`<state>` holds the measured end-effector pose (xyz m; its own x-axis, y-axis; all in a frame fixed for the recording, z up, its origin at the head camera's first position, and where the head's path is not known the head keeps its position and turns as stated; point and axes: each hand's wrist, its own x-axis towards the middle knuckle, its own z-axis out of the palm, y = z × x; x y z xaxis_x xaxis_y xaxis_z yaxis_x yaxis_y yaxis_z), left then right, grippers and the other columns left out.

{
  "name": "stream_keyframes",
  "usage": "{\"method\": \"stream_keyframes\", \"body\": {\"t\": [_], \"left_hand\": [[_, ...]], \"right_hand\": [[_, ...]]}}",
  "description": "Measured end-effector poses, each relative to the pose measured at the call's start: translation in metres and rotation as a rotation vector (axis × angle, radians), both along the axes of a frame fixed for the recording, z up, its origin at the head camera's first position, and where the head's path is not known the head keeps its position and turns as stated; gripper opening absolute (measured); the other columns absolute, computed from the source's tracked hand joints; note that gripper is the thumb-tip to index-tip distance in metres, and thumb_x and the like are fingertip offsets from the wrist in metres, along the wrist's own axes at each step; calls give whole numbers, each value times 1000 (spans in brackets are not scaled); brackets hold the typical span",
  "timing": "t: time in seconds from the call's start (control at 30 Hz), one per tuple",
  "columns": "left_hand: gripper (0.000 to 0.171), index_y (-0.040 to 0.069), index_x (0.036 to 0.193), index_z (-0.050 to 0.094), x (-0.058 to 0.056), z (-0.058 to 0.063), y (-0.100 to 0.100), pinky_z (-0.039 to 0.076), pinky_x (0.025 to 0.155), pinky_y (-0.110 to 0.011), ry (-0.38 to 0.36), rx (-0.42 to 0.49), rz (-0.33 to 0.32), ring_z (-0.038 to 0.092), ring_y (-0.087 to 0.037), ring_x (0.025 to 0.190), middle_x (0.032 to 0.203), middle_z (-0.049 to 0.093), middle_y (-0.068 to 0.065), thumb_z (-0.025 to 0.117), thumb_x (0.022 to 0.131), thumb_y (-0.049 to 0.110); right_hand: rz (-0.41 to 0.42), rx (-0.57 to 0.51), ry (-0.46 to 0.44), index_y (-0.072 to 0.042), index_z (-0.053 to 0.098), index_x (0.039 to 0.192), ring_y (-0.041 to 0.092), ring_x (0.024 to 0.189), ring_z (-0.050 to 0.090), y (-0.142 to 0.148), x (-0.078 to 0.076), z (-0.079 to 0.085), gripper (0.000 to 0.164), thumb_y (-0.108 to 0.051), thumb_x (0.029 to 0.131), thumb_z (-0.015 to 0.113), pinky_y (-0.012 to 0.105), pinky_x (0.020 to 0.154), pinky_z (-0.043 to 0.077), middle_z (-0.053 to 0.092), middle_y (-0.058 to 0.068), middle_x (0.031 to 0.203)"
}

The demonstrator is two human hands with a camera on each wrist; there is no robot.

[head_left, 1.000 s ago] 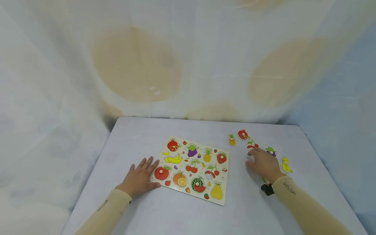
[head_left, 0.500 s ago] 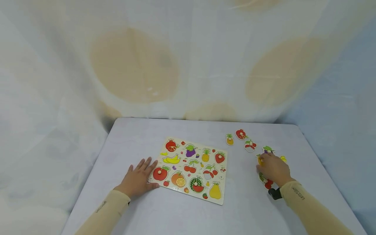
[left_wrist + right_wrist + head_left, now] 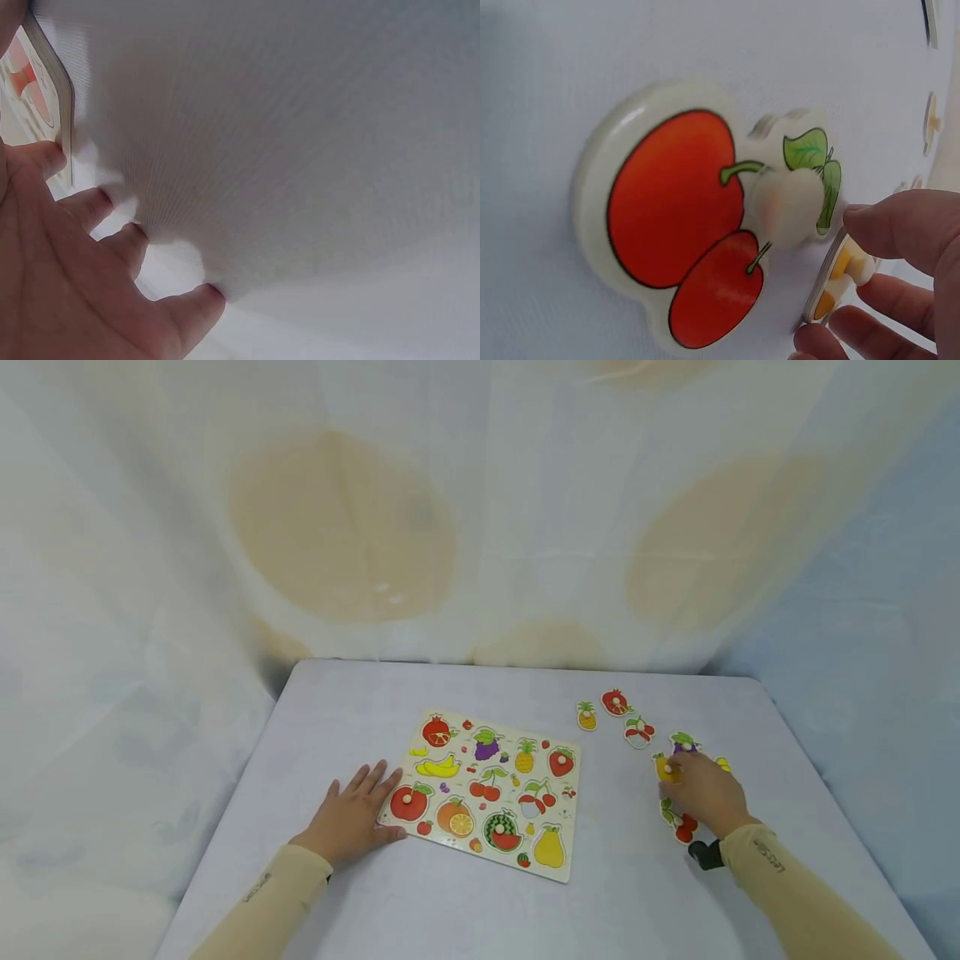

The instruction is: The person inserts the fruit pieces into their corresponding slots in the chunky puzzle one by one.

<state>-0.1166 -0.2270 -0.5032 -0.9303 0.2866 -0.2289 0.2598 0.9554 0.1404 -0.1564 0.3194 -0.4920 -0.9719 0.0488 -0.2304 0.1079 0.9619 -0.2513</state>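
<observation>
My left hand (image 3: 347, 817) lies flat with fingers spread at the left edge of a wooden fruit puzzle board (image 3: 512, 783); in the left wrist view, one fingertip meets the board's edge. My right hand (image 3: 705, 792) pinches a yellow-orange fruit puzzle piece (image 3: 663, 768), with thumb and fingers about its edges and knob. In the right wrist view this piece (image 3: 838, 277) is partly covered by the fingers. A red cherry piece (image 3: 679, 202) lies close by, and a grape piece (image 3: 684, 742) sits just beyond the hand. Bananas (image 3: 723, 764) are mostly hidden behind it.
A pineapple piece (image 3: 587, 717), a pomegranate piece (image 3: 615, 702) and a red-and-white fruit piece (image 3: 639, 732) lie behind, right of the board. Knobs stand on the board's apple (image 3: 408, 802), watermelon (image 3: 502, 832) and strawberry (image 3: 561, 762).
My right hand has moved from the red-and-white fruit piece rightward and nearer, to the yellow-orange piece. The left hand stays at the board. The camera view has shifted slightly.
</observation>
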Motion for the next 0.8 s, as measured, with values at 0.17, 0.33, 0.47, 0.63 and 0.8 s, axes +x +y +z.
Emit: {"method": "stream_keyframes", "body": {"t": [0.17,0.33,0.47,0.63,0.8], "left_hand": [[99,21,158,31,1,1,1,18,109,-72,1,6,3,18,-39,148,163,23,-12,73,79,63],[99,21,158,32,0,-2,0,18,108,-73,15,11,-3,18,-39,148,163,23,-12,73,79,64],[99,21,158,31,-1,-2,-1,18,108,-73,8,13,-2,18,-39,148,163,23,-12,73,79,64],[98,20,158,31,1,1,0,18,108,-73,5,13,-4,18,-40,148,163,24,-13,74,80,62],[97,19,158,32,2,5,2,18,108,-73,4,20,-7,19,-40,148,162,24,-13,74,81,61]], "right_hand": [[4,-69,-9,4,64,121,26,80,59,-9,0,0,53,-27,82,82,40,67,56,67,21,110],[9,-108,2,2,67,118,25,81,60,-12,-1,-1,48,-26,82,83,39,68,56,68,18,107],[33,-100,33,3,67,118,30,87,61,-10,-1,-4,48,-25,82,83,47,76,56,68,20,110],[46,-129,36,2,66,120,30,90,61,-13,-2,-9,48,-23,82,84,49,83,56,67,19,112],[64,-95,42,0,66,118,31,87,61,-16,-4,-9,49,-27,81,84,49,79,56,66,20,114]]}}
